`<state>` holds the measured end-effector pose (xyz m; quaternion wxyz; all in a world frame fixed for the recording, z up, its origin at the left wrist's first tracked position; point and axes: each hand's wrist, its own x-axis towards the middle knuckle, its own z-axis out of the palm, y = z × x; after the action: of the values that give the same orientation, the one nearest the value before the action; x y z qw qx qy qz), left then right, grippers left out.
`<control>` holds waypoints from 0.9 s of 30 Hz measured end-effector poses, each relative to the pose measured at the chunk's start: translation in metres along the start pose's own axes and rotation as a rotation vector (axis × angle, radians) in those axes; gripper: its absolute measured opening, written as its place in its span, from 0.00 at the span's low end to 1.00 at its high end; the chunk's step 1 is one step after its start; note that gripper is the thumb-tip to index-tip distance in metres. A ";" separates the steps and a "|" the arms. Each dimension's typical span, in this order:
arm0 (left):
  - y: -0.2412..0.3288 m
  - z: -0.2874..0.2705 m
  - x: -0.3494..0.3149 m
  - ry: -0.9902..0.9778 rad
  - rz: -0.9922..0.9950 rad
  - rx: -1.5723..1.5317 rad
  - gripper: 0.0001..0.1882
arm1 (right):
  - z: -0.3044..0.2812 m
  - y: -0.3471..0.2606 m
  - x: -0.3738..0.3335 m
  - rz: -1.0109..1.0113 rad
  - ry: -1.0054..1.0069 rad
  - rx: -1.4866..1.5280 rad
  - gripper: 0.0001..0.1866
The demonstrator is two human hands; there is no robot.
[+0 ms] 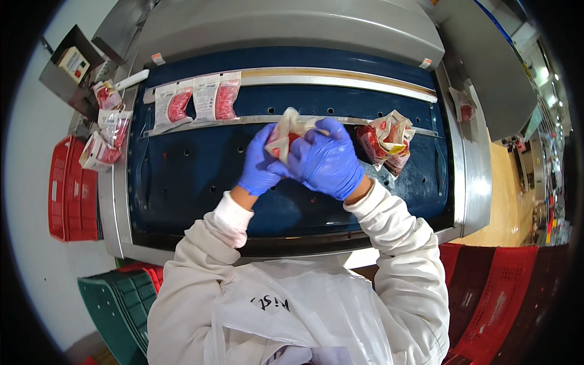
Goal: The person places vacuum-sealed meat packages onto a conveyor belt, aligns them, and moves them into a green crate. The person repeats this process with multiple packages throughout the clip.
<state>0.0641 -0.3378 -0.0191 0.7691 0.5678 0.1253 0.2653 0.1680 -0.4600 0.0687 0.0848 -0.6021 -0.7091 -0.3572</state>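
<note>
Both my hands wear blue-purple gloves and meet over the middle of a dark blue machine bed [201, 164]. Between them is a crumpled plastic bag of red meat [283, 137]. My left hand [260, 163] grips its left side, while the fingers of my right hand [328, 158] close on its right side and partly cover it. To the right, open-topped meat bags [386, 140] stand bunched together on the bed. Two flat meat packs [218, 97] lie side by side at the far left, with their upper ends on a metal sealing bar [292, 79].
A grey metal lid [286, 30] rises behind the bed. More meat packs [109, 131] sit on the left rim, above a red crate [67, 188]. Green crates [115, 304] stand at lower left, red crates [493, 292] at lower right. One small pack [464, 104] lies on the right rim.
</note>
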 end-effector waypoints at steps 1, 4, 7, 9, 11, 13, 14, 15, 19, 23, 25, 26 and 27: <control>-0.002 -0.007 -0.008 -0.004 0.093 0.056 0.32 | -0.001 -0.005 -0.002 -0.015 0.045 0.017 0.07; -0.031 -0.023 -0.036 0.046 0.221 0.157 0.29 | 0.010 -0.027 -0.018 -0.040 -0.105 0.171 0.06; -0.051 -0.043 -0.050 0.084 0.173 0.631 0.38 | 0.050 -0.049 -0.044 0.029 -0.261 0.270 0.10; -0.031 -0.039 -0.053 0.196 0.331 0.972 0.42 | 0.047 -0.034 -0.047 0.067 -0.288 0.518 0.15; 0.003 -0.040 -0.049 0.075 0.630 1.254 0.38 | 0.055 -0.011 -0.049 0.122 -0.209 0.520 0.21; 0.043 -0.029 -0.035 -0.226 0.709 1.558 0.23 | 0.053 0.017 -0.036 0.029 -0.319 0.512 0.20; 0.049 -0.036 -0.024 -0.280 0.639 1.575 0.21 | 0.060 0.031 -0.036 0.047 -0.382 0.535 0.19; 0.057 -0.048 -0.012 -0.337 0.567 1.593 0.20 | 0.072 0.043 -0.038 0.068 -0.442 0.561 0.20; 0.033 -0.084 0.016 -0.061 -0.027 1.304 0.15 | 0.136 0.034 -0.044 0.416 -0.403 0.797 0.16; -0.011 -0.102 0.007 0.242 -0.155 0.196 0.12 | 0.156 0.001 -0.054 1.232 -0.160 1.454 0.09; -0.013 -0.113 -0.006 0.117 -0.216 0.317 0.10 | 0.147 -0.008 -0.061 1.320 -0.078 1.643 0.09; -0.010 -0.111 -0.006 0.087 -0.265 0.245 0.10 | 0.137 -0.008 -0.059 1.316 -0.022 1.778 0.08; -0.003 -0.108 -0.005 0.058 -0.317 0.175 0.10 | 0.124 -0.002 -0.051 1.322 -0.060 1.788 0.08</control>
<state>0.0073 -0.2537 -0.0578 0.7449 0.5979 0.2582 0.1452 0.2178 -0.4246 -0.0509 0.6446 -0.5919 -0.2525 0.4128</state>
